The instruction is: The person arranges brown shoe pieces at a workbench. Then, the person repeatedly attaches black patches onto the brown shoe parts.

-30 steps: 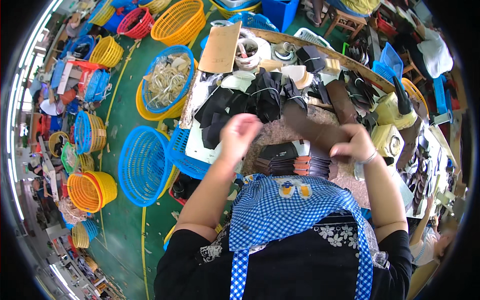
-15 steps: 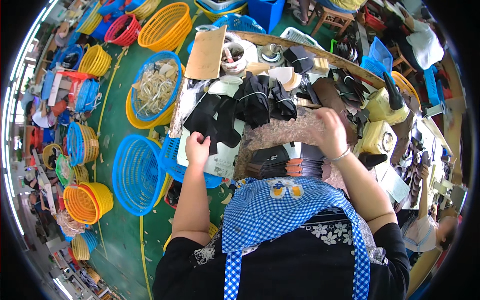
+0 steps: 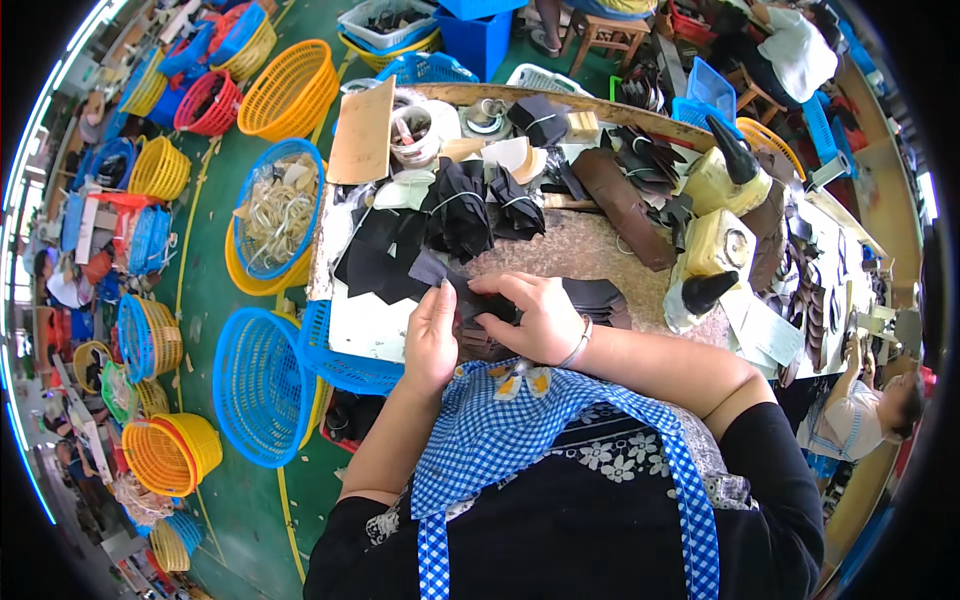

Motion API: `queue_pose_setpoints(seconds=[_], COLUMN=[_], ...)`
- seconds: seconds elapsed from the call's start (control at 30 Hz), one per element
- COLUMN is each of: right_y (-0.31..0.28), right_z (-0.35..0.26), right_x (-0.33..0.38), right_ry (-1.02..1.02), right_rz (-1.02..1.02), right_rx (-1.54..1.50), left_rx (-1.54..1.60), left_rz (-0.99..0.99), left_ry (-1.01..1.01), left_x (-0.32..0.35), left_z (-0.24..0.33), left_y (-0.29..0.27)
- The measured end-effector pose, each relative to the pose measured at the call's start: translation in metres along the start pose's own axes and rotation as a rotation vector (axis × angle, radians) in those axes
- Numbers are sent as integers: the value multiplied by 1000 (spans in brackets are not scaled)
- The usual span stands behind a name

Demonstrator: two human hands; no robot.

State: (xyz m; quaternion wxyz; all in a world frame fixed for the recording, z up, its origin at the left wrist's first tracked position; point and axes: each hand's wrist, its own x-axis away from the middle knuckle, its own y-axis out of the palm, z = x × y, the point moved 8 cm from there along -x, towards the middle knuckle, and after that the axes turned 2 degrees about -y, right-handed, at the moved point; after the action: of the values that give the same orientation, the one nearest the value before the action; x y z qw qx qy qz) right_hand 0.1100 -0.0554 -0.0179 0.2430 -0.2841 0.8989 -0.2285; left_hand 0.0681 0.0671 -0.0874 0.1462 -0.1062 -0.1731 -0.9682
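Close together at the table's near edge, my left hand (image 3: 431, 345) and my right hand (image 3: 543, 318) both grip a thin black material piece (image 3: 430, 268). My left thumb and fingers are pressed together along its left side. The right thumb and forefinger pinch it from the other side, covering part of it. Beneath and beside the right hand lies a stack of dark flat cut pieces (image 3: 597, 298), partly hidden by that hand. More loose black pieces (image 3: 378, 258) lie flat just beyond my left hand. Behind them stand tied black bundles (image 3: 460, 212).
The worn worktable (image 3: 590, 245) carries brown folded material (image 3: 622, 200), a white tub (image 3: 414, 138), a tan board (image 3: 362, 135) and yellowish containers with black tops (image 3: 718, 243). Blue (image 3: 262, 385) and yellow baskets (image 3: 290, 92) stand on the green floor at left. A co-worker (image 3: 860, 415) is at right.
My left hand has come back from the loose black pieces with one piece. My right hand has moved left and down from over the table to grip that piece too. The view has shifted.
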Motion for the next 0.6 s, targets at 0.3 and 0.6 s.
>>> queue_pose_setpoints(seconds=[0.3, 0.6], right_y=[-5, -1], right_z=[28, 23], right_x=[13, 10], right_ry=[401, 328], right_rz=[-101, -55], right_rx=[-631, -502], left_rx=[-380, -597], left_rz=[-96, -106], left_ry=[238, 394], left_x=[7, 8], left_z=[31, 38], left_y=[12, 23])
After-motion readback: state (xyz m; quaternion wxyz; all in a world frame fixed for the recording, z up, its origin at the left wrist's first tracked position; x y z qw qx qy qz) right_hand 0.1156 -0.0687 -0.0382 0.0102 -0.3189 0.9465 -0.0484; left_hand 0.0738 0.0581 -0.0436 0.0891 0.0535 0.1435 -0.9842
